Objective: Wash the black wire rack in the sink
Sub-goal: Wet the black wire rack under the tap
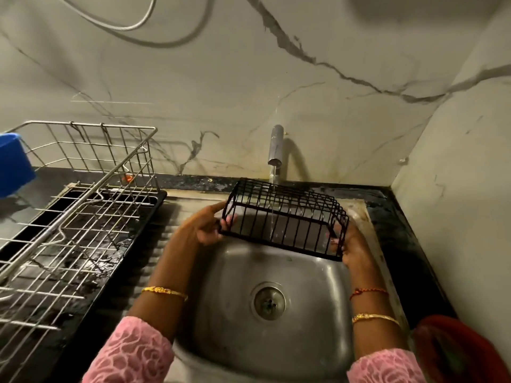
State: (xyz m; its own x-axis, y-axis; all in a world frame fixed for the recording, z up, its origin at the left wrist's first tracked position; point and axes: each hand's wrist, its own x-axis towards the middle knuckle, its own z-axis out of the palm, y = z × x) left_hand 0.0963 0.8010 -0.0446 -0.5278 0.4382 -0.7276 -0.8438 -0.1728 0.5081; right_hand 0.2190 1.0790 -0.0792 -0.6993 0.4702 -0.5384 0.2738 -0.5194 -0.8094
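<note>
Black wire rack [284, 217] gripped both hands under running tap [275, 146]

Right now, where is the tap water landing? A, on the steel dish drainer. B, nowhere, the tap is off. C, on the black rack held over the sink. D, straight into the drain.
C: the stream from the tap runs through the rack, which both hands hold above the sink.
</note>
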